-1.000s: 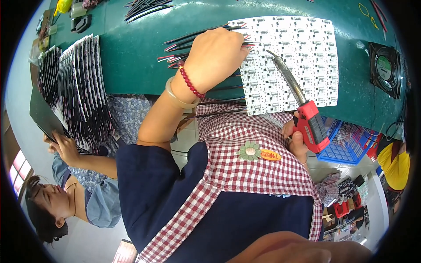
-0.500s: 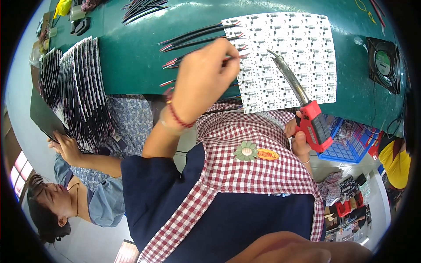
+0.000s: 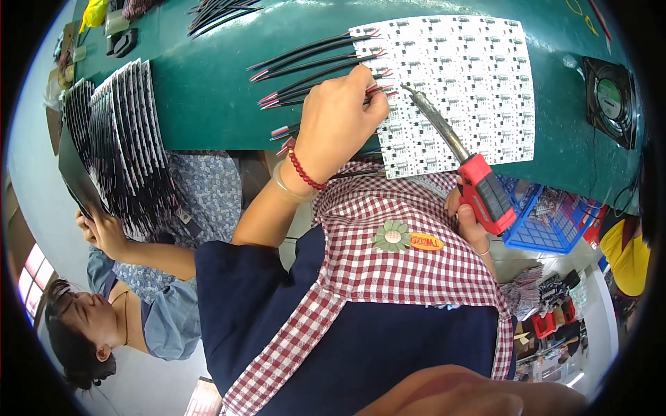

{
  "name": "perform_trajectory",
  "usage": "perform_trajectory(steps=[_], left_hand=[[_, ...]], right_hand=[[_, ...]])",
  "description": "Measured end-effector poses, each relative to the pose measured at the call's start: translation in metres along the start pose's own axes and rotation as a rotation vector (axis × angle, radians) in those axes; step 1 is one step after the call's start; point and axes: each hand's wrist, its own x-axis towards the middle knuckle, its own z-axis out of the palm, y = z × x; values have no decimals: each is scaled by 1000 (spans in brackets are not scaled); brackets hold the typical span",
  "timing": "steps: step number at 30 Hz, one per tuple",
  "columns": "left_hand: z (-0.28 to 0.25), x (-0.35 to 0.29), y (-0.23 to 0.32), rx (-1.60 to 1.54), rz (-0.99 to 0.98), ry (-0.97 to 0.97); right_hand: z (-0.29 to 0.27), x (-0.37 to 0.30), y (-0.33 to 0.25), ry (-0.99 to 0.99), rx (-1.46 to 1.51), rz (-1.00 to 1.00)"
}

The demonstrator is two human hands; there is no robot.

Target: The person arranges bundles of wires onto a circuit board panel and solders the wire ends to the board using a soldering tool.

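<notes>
The left hand [image 3: 340,128] pinches a red-and-black wire [image 3: 316,93] against the left edge of the white board [image 3: 465,76] on the green table [image 3: 208,97]. The right hand [image 3: 468,222] has its grip closed around the red soldering iron [image 3: 479,187], its tip on the board beside the left fingertips.

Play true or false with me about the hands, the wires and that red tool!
1. The right hand holds a red-handled soldering iron. True.
2. The left hand holds a wire at the white circuit panel. True.
3. The table is yellow. False: it is green.
4. The iron's tip rests on the fan. False: it is over the white panel.
5. The left wrist wears a red bead bracelet. True.
</notes>
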Motion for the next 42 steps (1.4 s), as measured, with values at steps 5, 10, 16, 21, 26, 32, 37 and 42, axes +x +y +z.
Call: perform_trajectory(steps=[5, 10, 16, 21, 26, 32, 37, 42], left_hand=[[-3, -3, 2, 26, 73, 26], [3, -2, 4, 101, 40, 31], [3, 0, 3, 99, 28, 32], [-2, 4, 6, 146, 34, -21], [-4, 8, 5, 172, 20, -58], [-3, 8, 5, 176, 13, -42], [-5, 9, 6, 175, 0, -55], [-6, 9, 7, 205, 10, -101]], right_hand=[[5, -4, -3, 44, 71, 27], [-4, -3, 4, -9, -76, -8], [-6, -4, 5, -30, -111, -2], [-11, -6, 5, -60, -258, 19], [-2, -6, -5, -17, -108, 67], [1, -2, -15, -54, 12, 137], [5, -1, -15, -65, 333, 236], [-7, -10, -6, -91, -162, 110]])
